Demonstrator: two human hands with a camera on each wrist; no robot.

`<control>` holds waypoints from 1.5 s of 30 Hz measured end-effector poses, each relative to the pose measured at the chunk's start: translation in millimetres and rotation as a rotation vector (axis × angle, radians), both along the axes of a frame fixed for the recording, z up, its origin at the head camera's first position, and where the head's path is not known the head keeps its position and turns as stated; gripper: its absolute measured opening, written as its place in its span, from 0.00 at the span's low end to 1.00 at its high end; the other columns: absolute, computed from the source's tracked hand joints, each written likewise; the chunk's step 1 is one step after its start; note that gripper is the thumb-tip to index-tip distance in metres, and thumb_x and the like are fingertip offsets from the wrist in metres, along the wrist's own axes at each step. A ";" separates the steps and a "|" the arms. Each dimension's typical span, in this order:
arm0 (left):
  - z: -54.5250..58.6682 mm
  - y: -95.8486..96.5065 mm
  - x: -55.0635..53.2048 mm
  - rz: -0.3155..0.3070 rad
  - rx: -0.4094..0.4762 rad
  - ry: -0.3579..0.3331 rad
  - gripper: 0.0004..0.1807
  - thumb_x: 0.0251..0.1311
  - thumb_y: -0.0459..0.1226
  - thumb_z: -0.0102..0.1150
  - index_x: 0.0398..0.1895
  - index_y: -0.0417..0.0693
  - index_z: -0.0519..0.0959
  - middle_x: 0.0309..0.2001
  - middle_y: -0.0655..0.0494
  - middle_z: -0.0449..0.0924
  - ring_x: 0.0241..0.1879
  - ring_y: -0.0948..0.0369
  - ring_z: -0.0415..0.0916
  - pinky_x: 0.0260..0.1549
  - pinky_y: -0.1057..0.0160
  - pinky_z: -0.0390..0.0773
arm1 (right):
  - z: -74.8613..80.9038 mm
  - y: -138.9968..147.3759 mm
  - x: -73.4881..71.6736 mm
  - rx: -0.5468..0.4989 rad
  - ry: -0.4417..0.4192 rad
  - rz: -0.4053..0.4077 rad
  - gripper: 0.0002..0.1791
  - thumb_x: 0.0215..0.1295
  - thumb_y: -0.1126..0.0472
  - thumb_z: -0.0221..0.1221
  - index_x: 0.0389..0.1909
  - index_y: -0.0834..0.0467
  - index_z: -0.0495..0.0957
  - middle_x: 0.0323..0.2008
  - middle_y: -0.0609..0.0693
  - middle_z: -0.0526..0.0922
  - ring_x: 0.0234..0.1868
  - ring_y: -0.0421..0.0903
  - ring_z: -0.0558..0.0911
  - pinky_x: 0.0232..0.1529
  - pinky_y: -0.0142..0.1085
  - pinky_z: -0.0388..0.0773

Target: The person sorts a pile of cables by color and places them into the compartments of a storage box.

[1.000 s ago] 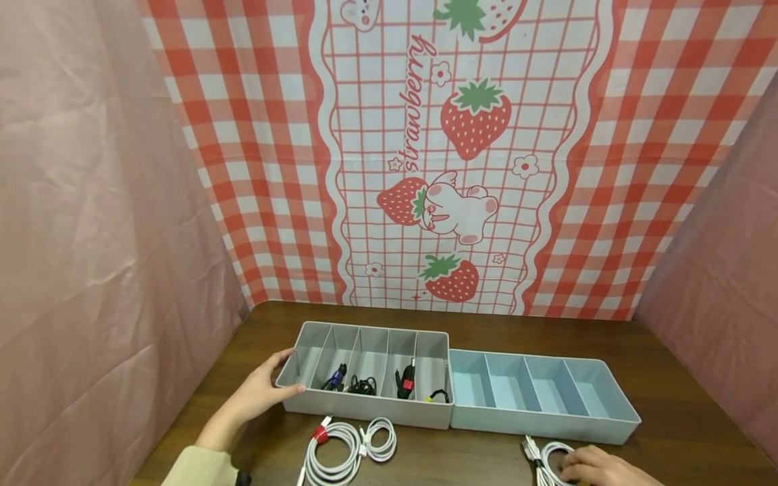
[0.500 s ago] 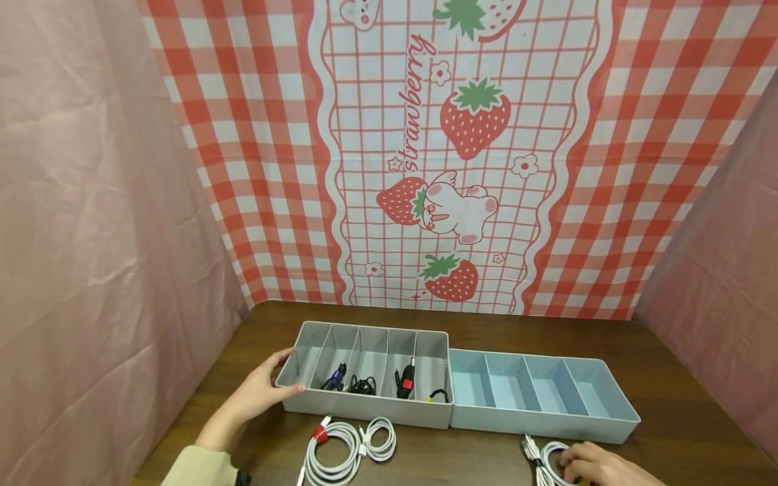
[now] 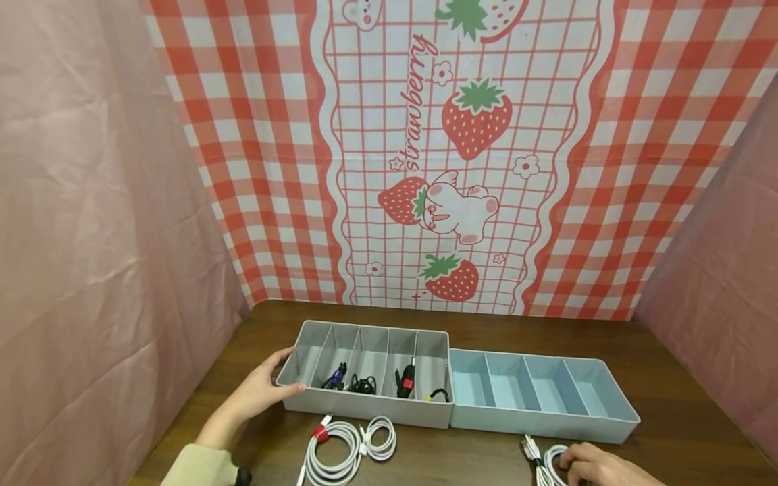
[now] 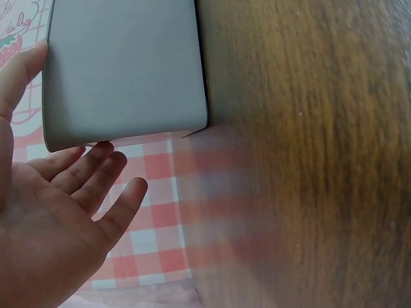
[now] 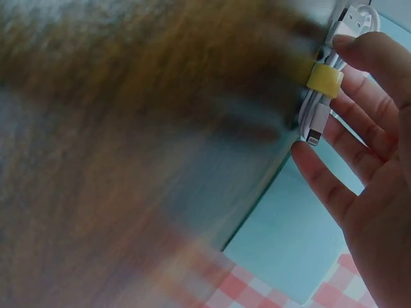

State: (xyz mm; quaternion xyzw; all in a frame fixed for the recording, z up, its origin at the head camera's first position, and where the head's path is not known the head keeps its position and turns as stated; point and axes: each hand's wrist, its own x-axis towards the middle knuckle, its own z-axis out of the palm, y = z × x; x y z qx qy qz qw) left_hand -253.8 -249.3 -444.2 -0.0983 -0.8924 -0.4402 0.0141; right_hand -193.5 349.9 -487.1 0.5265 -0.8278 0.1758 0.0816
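Note:
My left hand [image 3: 261, 385] rests at the left end of a grey divided box [image 3: 365, 410]. In the left wrist view its thumb lies on the box's rim, the fingers against the end wall. At lower right, my right hand [image 3: 598, 466] holds a white charging cable [image 5: 314, 109] near the tabletop. A yellow strap [image 5: 325, 80] binds this cable; the thumb is on its USB plug [image 5: 350, 24] and the fingers are behind it. Close to that hand lies another white cable with a black tie [image 3: 535, 459].
Inside the grey box are dark cables [image 3: 362, 385], one with a red tie [image 3: 406, 383]. A light blue divided box [image 3: 541, 424] stands against its right end. Two coiled white cables, a larger one [image 3: 331, 455] and a smaller one [image 3: 381, 439], lie in front.
My right hand shifts very slightly at the cable, and the yellow that showed under it is now out of sight in the head view. The left hand stays put.

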 end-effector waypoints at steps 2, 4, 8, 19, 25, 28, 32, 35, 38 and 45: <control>-0.7 0.2 -1.1 0.007 -0.002 -0.001 0.44 0.51 0.43 0.69 0.68 0.39 0.59 0.65 0.36 0.63 0.59 0.41 0.68 0.49 0.50 0.74 | 0.8 0.0 0.0 -0.001 0.013 0.001 0.15 0.49 0.64 0.67 0.29 0.42 0.73 0.41 0.40 0.74 0.39 0.33 0.71 0.38 0.16 0.63; -1.7 0.3 -2.2 0.010 -0.010 0.001 0.44 0.51 0.44 0.69 0.68 0.39 0.59 0.65 0.36 0.63 0.59 0.42 0.68 0.49 0.50 0.74 | 1.5 -0.6 -0.3 -0.008 0.049 0.008 0.16 0.46 0.64 0.68 0.29 0.42 0.73 0.40 0.40 0.74 0.39 0.33 0.71 0.38 0.16 0.63; -2.4 0.4 -3.2 0.016 -0.007 0.004 0.44 0.51 0.44 0.69 0.68 0.39 0.59 0.65 0.36 0.64 0.58 0.42 0.69 0.49 0.50 0.74 | 3.1 -2.0 0.4 -0.040 0.100 0.017 0.19 0.40 0.65 0.70 0.27 0.42 0.72 0.40 0.40 0.73 0.39 0.32 0.71 0.37 0.17 0.63; 0.4 0.6 -2.0 0.005 -0.009 -0.001 0.44 0.51 0.44 0.69 0.69 0.39 0.59 0.65 0.37 0.63 0.59 0.42 0.68 0.49 0.50 0.74 | 14.0 -3.6 4.7 -0.054 0.057 0.012 0.18 0.43 0.65 0.69 0.29 0.42 0.72 0.40 0.41 0.73 0.39 0.30 0.69 0.33 0.15 0.61; -1.8 -0.1 -3.1 0.007 -0.018 0.002 0.44 0.51 0.44 0.69 0.69 0.39 0.59 0.66 0.36 0.62 0.60 0.41 0.66 0.50 0.48 0.73 | 24.3 -7.1 4.2 -0.047 0.061 -0.003 0.22 0.39 0.70 0.69 0.30 0.44 0.73 0.40 0.39 0.72 0.39 0.28 0.67 0.31 0.13 0.59; -3.8 -0.9 -3.9 0.003 -0.014 0.005 0.44 0.51 0.44 0.69 0.69 0.39 0.59 0.66 0.36 0.62 0.60 0.40 0.66 0.50 0.48 0.73 | 30.5 -9.1 5.5 -0.040 0.059 -0.030 0.19 0.42 0.66 0.70 0.30 0.43 0.74 0.40 0.38 0.72 0.39 0.27 0.67 0.29 0.13 0.59; -5.9 -1.2 -4.6 0.008 -0.006 0.004 0.44 0.51 0.44 0.69 0.69 0.40 0.59 0.66 0.37 0.62 0.60 0.41 0.67 0.50 0.48 0.73 | 40.2 -10.5 5.8 -0.025 0.036 -0.048 0.11 0.53 0.58 0.68 0.30 0.44 0.74 0.40 0.37 0.71 0.39 0.27 0.67 0.28 0.15 0.59; -6.3 -1.4 -4.9 0.009 -0.003 0.006 0.44 0.51 0.44 0.69 0.69 0.40 0.59 0.66 0.37 0.63 0.60 0.42 0.67 0.50 0.48 0.73 | 47.1 -11.2 3.7 -0.016 0.057 -0.033 0.11 0.55 0.57 0.67 0.31 0.44 0.73 0.40 0.38 0.72 0.38 0.28 0.68 0.29 0.16 0.59; -6.7 -1.6 -5.0 0.007 0.002 0.006 0.45 0.51 0.44 0.69 0.69 0.40 0.59 0.66 0.37 0.62 0.60 0.41 0.66 0.51 0.48 0.73 | 53.6 -12.7 1.8 -0.007 0.100 -0.020 0.14 0.52 0.58 0.69 0.32 0.42 0.72 0.41 0.40 0.73 0.38 0.30 0.70 0.31 0.17 0.60; -6.2 -0.9 -4.0 0.006 0.012 -0.001 0.45 0.51 0.44 0.69 0.69 0.39 0.58 0.66 0.37 0.63 0.60 0.41 0.66 0.51 0.48 0.73 | 69.0 -18.6 3.2 -0.002 0.119 -0.051 0.16 0.48 0.58 0.71 0.31 0.41 0.72 0.40 0.40 0.72 0.36 0.29 0.70 0.30 0.15 0.61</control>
